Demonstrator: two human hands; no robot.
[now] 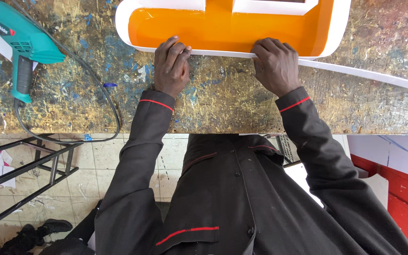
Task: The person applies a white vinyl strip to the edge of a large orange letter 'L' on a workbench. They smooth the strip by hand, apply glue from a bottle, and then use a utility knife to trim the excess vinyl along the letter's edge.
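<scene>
Both hands press the white edging strip [223, 53] against the near wall of the orange sign letter [223, 28] on the workbench [223, 104]: left hand [171, 66] and right hand [275, 63], fingers curled tight on it. Judged mid-fitting; next calls for sliding pressure toward the loose tail at right

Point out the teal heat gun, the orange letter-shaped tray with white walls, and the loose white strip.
Teal heat gun [17, 35]: head view, on its body.
Orange letter-shaped tray with white walls [223, 30]: head view, on its orange floor.
Loose white strip [369, 74]: head view, mid-length on the bench.
</scene>
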